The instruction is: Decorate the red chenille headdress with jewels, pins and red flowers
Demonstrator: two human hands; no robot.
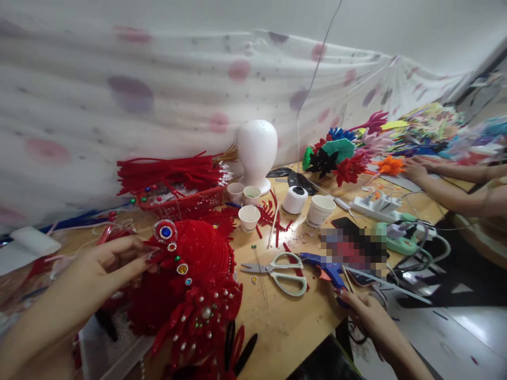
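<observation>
The red velvet headdress point(206, 245) lies left of the scissors point(271, 268). The left hand point(114, 269) is at the headdress's far-left side, thumb and fingers drawn together; whether they grip a petal or merely touch it cannot be told. Right of the scissors, the right hand point(366, 312) grasps the blue hot-glue gun point(335, 273) by its handle, nozzle toward the scissors. The headdress is probably light and soft-piled, its jewels point(165, 231) and pearls point(206, 312) liable to detach; support the base, avoiding ornaments. The rigid gun is best held by its handle.
</observation>
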